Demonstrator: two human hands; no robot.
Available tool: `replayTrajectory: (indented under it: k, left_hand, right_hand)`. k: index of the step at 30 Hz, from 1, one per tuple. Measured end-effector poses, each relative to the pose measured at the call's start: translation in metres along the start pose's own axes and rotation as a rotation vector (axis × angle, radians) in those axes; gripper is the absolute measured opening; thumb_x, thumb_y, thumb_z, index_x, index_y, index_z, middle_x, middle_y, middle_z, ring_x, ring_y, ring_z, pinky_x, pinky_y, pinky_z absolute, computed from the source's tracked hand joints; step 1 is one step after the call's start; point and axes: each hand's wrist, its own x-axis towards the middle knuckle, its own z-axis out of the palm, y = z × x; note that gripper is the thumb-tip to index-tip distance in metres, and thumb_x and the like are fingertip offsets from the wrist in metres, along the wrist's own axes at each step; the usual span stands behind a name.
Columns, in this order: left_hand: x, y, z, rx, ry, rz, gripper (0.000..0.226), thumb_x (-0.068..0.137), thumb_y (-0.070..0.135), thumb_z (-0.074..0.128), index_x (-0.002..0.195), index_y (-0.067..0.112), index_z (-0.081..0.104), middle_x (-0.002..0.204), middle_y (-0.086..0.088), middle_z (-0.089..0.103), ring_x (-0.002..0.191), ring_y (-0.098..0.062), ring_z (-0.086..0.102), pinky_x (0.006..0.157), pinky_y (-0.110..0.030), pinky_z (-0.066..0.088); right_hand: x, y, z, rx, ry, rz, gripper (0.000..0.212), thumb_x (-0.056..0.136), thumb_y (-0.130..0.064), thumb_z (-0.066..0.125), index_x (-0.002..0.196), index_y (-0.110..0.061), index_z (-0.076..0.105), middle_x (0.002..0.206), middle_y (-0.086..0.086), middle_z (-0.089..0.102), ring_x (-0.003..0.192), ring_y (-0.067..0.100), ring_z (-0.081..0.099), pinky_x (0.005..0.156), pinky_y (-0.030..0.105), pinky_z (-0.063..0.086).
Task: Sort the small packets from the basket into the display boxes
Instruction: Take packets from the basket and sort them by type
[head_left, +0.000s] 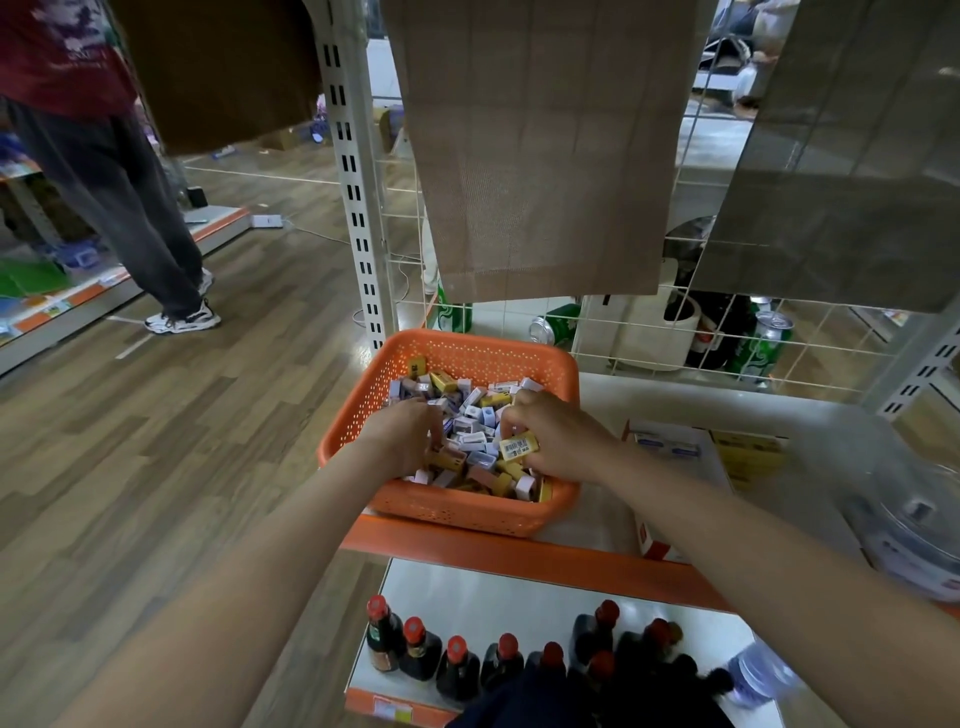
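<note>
Though packets (475, 415) obscure left fingers (422, 423), grip unclear, right fingers (519, 410) pinch a yellow packet (519, 448).

We can read no word or number for certain. The yellow packet (519, 448) at the middle of the basket (467, 349) carries a barcode label, its print too small for us. On the display boxes (748, 457) just right of the basket and the red shirt (57, 47) far to its left, lettering is blurred.
</note>
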Motion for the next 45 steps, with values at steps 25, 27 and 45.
replayTrajectory:
  k: [25, 27, 45]
  left_hand:
    - [0.011, 0.005, 0.010, 0.081, 0.205, -0.168, 0.043, 0.088, -0.004, 0.044, 0.131, 0.005, 0.041, 0.110, -0.010, 0.061, 0.096, -0.028, 0.062, 0.062, -0.030, 0.042]
    - [0.007, 0.006, 0.007, 0.077, 0.227, -0.150, 0.031, 0.088, -0.003, 0.045, 0.116, 0.007, 0.052, 0.108, -0.010, 0.061, 0.092, -0.027, 0.063, 0.060, -0.029, 0.042]
    - [0.003, 0.082, -0.016, -0.331, 0.295, 0.286, 0.033, 0.081, 0.009, 0.071, 0.112, 0.012, 0.062, 0.105, -0.005, 0.058, 0.096, -0.023, 0.058, 0.082, -0.025, 0.043]
  right_hand:
    - [-0.002, 0.004, -0.009, 0.199, 0.185, 0.001, 0.033, 0.079, -0.009, 0.071, 0.106, -0.019, 0.055, 0.103, -0.006, 0.051, 0.094, 0.013, 0.053, 0.073, 0.030, 0.046]
    - [-0.002, 0.007, -0.008, 0.298, 0.195, 0.032, 0.032, 0.076, -0.010, 0.075, 0.095, -0.019, 0.053, 0.099, -0.004, 0.057, 0.092, 0.015, 0.057, 0.073, 0.029, 0.047]
    - [-0.060, 0.057, -0.034, 0.454, 0.352, 0.142, 0.024, 0.071, -0.010, 0.081, 0.094, -0.007, 0.072, 0.094, 0.002, 0.065, 0.084, 0.013, 0.058, 0.073, 0.013, 0.045]
